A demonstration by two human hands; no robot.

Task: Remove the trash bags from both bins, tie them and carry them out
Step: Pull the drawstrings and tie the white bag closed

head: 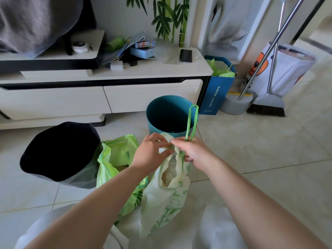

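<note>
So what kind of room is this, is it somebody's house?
Probably a living room in a home: a long white low cabinet with drawers holding a black smartphone, a grey broom leaning nearby, and a round teal plastic bin on the pale tiled floor.

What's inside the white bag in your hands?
The open mouth of the white bag shows pale crumpled trash, perhaps paper. Anything lower down is hidden by the cloudy plastic.
</note>
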